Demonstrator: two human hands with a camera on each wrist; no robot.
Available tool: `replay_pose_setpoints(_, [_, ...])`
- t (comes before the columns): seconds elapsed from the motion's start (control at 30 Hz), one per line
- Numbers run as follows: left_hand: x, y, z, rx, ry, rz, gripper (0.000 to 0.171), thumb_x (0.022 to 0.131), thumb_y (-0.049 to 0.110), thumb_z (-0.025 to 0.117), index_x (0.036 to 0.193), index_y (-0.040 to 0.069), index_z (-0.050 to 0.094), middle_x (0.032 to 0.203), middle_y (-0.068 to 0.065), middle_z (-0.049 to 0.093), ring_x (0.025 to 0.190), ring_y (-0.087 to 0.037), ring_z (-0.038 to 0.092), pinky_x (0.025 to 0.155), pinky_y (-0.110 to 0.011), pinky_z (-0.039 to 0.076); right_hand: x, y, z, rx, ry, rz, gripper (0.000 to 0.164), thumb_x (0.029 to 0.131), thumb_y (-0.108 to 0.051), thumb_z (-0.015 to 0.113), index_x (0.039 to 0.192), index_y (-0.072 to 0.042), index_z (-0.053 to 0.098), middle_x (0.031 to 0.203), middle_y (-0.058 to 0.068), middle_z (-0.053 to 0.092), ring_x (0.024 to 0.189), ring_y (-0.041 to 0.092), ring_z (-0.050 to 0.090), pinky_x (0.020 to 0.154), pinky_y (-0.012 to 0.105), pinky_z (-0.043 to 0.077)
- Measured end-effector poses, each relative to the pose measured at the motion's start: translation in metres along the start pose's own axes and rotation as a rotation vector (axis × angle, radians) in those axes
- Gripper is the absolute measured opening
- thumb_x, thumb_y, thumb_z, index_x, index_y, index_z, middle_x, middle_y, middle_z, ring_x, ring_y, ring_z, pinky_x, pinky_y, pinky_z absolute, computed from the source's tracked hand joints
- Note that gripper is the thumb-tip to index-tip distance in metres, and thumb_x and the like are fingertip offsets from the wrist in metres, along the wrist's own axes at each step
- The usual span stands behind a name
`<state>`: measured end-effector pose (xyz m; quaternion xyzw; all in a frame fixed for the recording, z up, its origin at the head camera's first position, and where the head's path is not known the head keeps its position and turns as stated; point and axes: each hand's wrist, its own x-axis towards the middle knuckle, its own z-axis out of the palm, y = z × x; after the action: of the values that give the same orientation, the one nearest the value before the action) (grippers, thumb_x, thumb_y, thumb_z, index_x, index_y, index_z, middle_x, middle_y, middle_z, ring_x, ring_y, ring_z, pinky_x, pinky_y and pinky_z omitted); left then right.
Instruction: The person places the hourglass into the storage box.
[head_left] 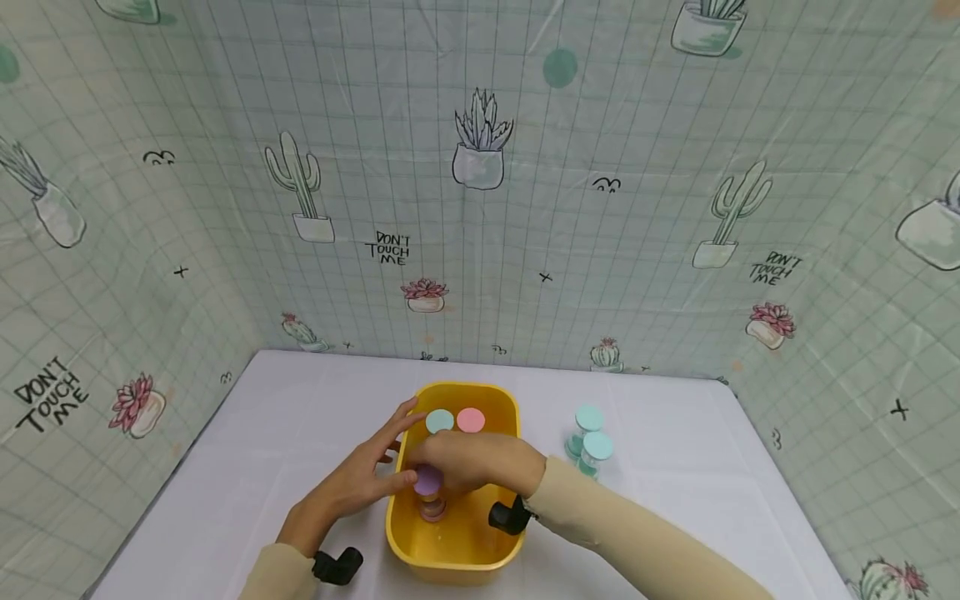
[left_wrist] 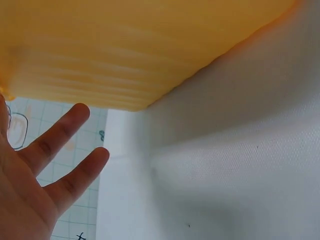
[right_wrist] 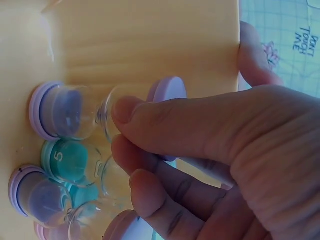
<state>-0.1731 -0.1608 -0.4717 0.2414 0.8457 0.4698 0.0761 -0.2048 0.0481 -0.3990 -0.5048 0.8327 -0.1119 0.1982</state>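
Observation:
Several sand timers with pastel caps stand inside a yellow bin (head_left: 492, 542). My right hand (head_left: 468, 458) reaches down into it. In the right wrist view, its thumb and curled fingers grip the upper bulb of a purple-capped sand timer (right_wrist: 75, 112). Beside that one stands a teal sand timer (right_wrist: 67, 159) marked 5. My left hand (head_left: 360, 475) spreads at the bin's left side, fingers straight, thumb tip over the rim and right at the purple cap (head_left: 428, 480). The left wrist view shows two of its fingers extended below the bin's outer wall.
A teal cap (head_left: 439, 421) and a pink cap (head_left: 471, 419) show at the bin's far end. Two teal sand timers (head_left: 597, 450) stand on the white table (head_left: 660, 467) right of the bin. A cactus-print cloth (head_left: 555, 317) hangs behind and at both sides.

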Motion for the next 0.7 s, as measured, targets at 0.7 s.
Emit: replay_pose_setpoints(0.7, [0.0004, -0.0004, 0.0019, 0.038, 0.016, 0.001, 0.076, 0.095, 0.045, 0.063, 0.162, 0.028, 0.031, 0.175, -0.003, 0.012, 0.122, -0.031, 0.059, 0.099, -0.058, 0.050, -0.0045, -0.0032, -0.0004, -0.076, 0.011, 0.009, 0.029, 0.085, -0.008, 0.083, 0.108, -0.020, 0.071, 0.096, -0.015, 0.068, 0.088, 0.000, 0.060, 0.086, 0.012, 0.048])
